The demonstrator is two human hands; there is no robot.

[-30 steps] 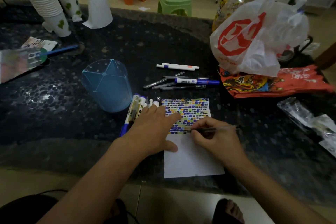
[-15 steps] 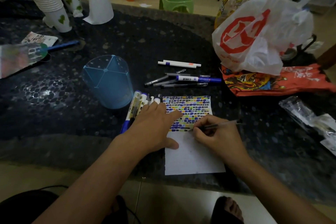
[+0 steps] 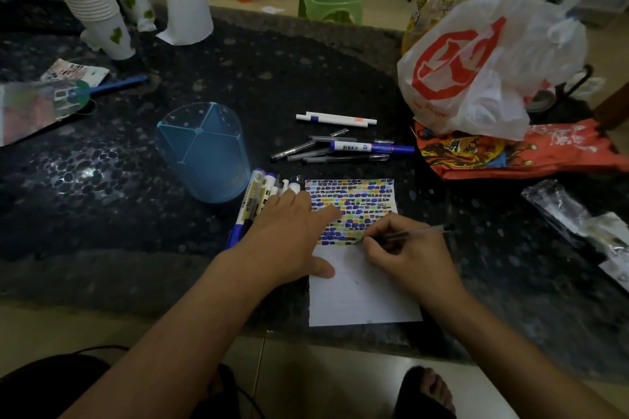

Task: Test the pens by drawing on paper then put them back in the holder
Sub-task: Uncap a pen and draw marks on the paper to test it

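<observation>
A white paper [image 3: 360, 296] lies at the table's near edge, its upper half filled with small coloured marks. My right hand [image 3: 408, 255] grips a clear pen [image 3: 418, 232] with its tip on the lowest row of marks. My left hand [image 3: 289, 238] lies flat with straight fingers and presses the paper's left side. A row of markers [image 3: 258, 194] lies partly under that hand. The blue translucent pen holder [image 3: 204, 150] stands upside down to the left. More pens [image 3: 343, 150] lie loose behind the paper.
A white plastic bag with red print [image 3: 483, 61] sits on an orange packet [image 3: 510, 153] at the right. Stacks of paper cups [image 3: 98, 7] stand at the back left. A hand fan [image 3: 37, 105] lies at the left, a clear wrapper [image 3: 578, 218] at the right.
The right hand has kept the pen tip on the lowest row of marks with only a small shift. My left hand stays pressed on the paper.
</observation>
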